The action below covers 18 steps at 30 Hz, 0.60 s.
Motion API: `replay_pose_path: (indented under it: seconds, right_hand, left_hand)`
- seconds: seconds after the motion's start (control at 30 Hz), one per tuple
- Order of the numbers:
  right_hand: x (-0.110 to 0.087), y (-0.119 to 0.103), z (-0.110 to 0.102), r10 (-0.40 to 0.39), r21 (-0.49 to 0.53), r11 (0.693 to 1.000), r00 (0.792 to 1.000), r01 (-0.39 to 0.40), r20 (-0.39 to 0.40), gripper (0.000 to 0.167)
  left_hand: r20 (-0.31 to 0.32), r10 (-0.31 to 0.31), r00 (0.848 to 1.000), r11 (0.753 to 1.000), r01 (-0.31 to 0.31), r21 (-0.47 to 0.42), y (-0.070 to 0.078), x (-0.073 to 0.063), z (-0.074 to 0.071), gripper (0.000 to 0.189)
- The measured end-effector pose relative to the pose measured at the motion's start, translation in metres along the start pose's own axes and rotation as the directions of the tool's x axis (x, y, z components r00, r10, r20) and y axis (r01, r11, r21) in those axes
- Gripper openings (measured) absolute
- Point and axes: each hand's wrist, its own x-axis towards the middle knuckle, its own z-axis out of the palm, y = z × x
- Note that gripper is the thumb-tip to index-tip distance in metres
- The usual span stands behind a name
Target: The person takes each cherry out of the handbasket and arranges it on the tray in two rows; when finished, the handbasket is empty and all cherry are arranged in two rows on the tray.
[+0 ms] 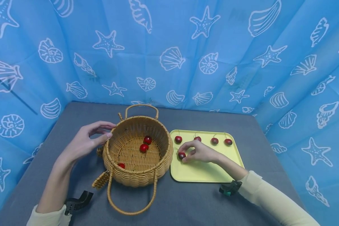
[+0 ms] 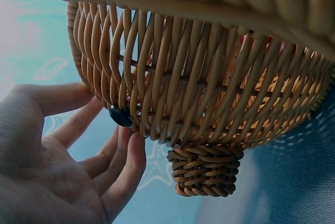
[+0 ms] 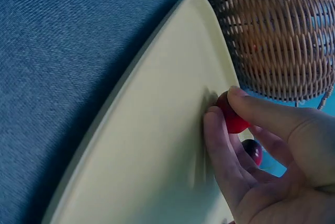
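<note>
A pale sleeve (image 1: pixel 274 194) leads to the right hand (image 1: pixel 199 151), pinching a round, glossy, dark-red cherry (image 1: pixel 182 155) at the tray (image 1: pixel 203 173)'s left end. The left hand (image 1: pixel 86 138), fingers relaxed, touches the basket (image 1: pixel 135 179)'s left side.

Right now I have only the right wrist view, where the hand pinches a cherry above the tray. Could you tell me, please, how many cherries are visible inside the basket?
Observer: In the head view, three cherries show inside the basket.
Operator: Thank you. And the left hand, where does it stay at this moment?
Observer: It is at the basket's left side, on the outside.
Operator: One last thing, please: what do I miss at the far side of the tray?
Observer: Four cherries in a row along the far edge, as the head view shows.
</note>
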Motion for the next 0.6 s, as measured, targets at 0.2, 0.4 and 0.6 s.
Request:
replay_pose_path:
  seconds: [0.2, 0.4, 0.6]
  right_hand:
    - [0.0014, 0.0019, 0.0034, 0.019, 0.026, 0.999, 1.0, -0.019, 0.003, 0.033]
    - [0.0031, 0.0021, 0.0062, 0.003, 0.033, 0.999, 1.0, -0.003, -0.006, 0.033]
    - [0.0023, 0.0011, 0.0058, 0.016, 0.026, 1.0, 1.0, -0.016, -0.004, 0.034]
  left_hand:
    - [-0.001, 0.008, 1.0, 1.0, -0.008, 0.002, -0.0006, -0.0002, 0.0003, 0.039]
    - [-0.005, 0.025, 1.0, 1.0, -0.025, 0.009, -0.001, 0.0001, 0.0004, 0.038]
    - [-0.003, 0.023, 1.0, 1.0, -0.023, 0.01, -0.0011, 0.0007, 0.0002, 0.038]
